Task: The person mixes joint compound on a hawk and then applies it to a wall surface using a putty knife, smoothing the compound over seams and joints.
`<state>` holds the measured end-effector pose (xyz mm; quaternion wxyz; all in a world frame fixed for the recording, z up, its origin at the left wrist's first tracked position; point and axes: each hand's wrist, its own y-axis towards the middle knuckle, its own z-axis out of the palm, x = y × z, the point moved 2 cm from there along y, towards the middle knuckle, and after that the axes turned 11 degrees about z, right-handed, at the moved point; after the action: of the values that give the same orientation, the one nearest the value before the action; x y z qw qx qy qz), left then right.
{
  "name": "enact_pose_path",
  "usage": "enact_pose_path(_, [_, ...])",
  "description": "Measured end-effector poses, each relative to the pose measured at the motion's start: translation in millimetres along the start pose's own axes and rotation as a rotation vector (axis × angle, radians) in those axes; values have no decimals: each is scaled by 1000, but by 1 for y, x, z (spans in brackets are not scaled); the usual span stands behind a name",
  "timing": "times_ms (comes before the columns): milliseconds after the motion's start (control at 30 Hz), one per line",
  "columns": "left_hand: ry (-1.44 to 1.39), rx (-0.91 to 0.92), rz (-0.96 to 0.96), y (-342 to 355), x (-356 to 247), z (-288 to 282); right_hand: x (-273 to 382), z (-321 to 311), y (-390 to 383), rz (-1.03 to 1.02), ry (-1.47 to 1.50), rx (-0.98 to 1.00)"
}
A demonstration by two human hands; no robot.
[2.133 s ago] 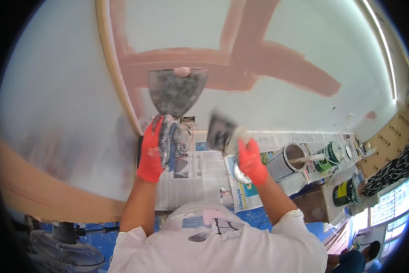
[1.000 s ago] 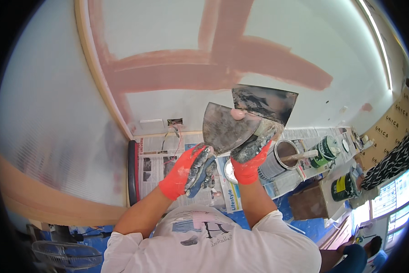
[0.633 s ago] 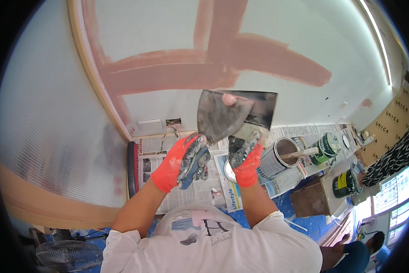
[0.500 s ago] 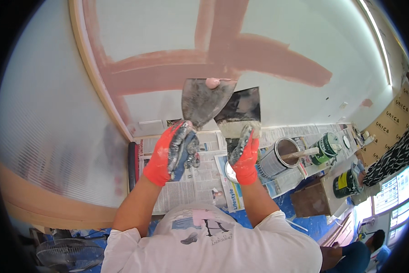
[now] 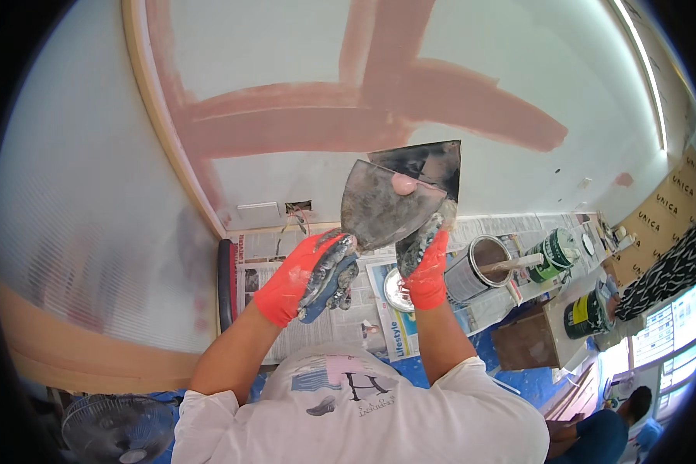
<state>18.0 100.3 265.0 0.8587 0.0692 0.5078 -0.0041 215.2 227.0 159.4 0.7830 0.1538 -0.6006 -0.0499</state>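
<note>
My left hand, in a red glove with a grimy grey-blue palm, grips a wide, curved, grimy putty knife with a round dollop of pink filler near its top edge. In my right hand, also red-gloved, is a dark square-edged putty knife; its blade lies behind the first, overlapping it at centre. Below and beside my right hand are a shiny lid and an open metal can of brown-grey contents with a stick across it, on newspaper.
A pink-streaked white wall faces me. A wood-framed translucent panel is left, a fan lower left. Green tubs, a wooden box, a patterned cloth and brown board are right. Another person is at lower right.
Both knives started apart, came together, separated slightly half a second ago, and now overlap again, the curved blade having moved right and down with its pink dollop.
</note>
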Motion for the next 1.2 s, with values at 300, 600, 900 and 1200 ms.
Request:
enact_pose_path(300, [-239,-50,187,17,-34,-18,24,22,-18,-594,-825,-2])
enact_pose_path(600, [331,319,317,-45,51,-76,35,17,34,464,827,799])
enact_pose_path(900, [678,555,515,-20,41,-44,16,27,-5,671,1082,523])
enact_pose_path(1200, [610,-131,531,2,12,-76,-32,-5,0,531,535,-64])
